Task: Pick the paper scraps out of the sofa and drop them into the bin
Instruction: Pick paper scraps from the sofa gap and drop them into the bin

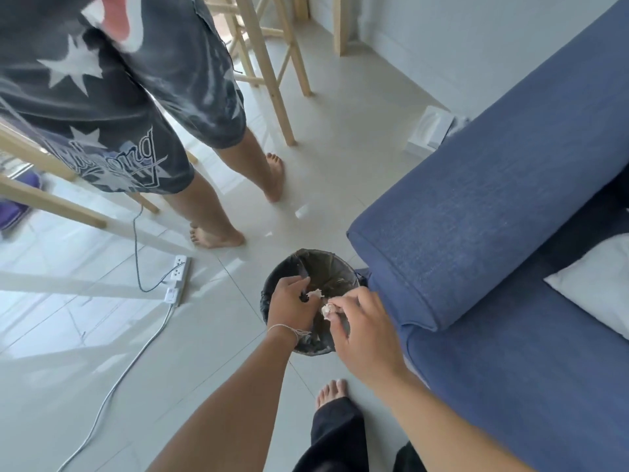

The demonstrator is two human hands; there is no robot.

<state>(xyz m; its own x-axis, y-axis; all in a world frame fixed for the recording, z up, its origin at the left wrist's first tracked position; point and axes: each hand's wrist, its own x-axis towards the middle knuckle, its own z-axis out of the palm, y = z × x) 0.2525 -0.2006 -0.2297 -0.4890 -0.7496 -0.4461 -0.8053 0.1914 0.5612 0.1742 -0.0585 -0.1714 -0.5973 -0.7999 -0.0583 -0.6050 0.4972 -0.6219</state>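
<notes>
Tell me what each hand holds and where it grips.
Right hand pinches a crumpled paper scrap at its fingertips, over the bin. Left hand has another scrap at its fingertips; the exact grip is unclear.

The sofa (493, 206) is denim blue with a fine woven fleck, and on its seat lies a plain white cushion (595, 284); just beside its armrest stands the bin (326, 264), lined in glossy black, with whitish paper scraps (315, 294) over it. Away from the sofa, the floor (85, 369) is pale grey glossy tile crossed by a white cable (112, 393) and a white power strip (180, 267). Beyond the bin, a second person's shorts (112, 97) are washed-out black with white stars and white lettering, next to pale wooden legs (272, 80).
</notes>
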